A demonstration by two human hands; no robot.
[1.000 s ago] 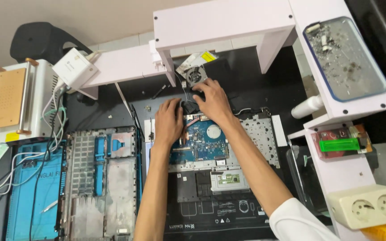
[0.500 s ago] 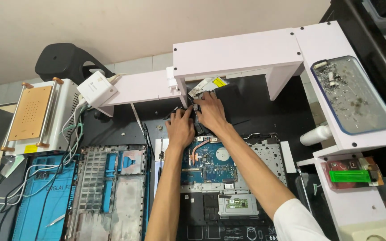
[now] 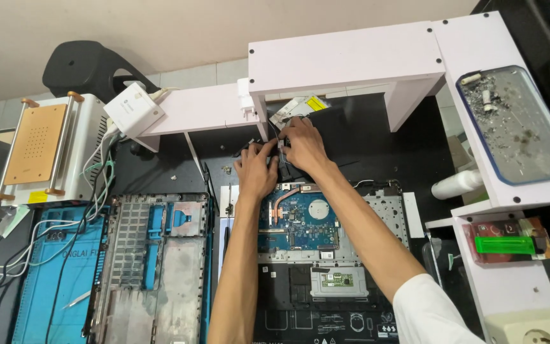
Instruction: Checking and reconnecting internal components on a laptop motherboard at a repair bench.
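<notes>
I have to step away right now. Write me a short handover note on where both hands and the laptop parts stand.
Left hand: fingers on a small black part at the top edge of the opened laptop.
Right hand: fingers pinching the same part from above, under the white shelf.
Parts: blue motherboard exposed, copper heat pipe in place. Removed bottom cover lies to the left, beside the blue mat.
Done: the cover is off.
Left: the black part is in hand, not yet clear of the laptop; whether it is loose cannot be told.
</notes>
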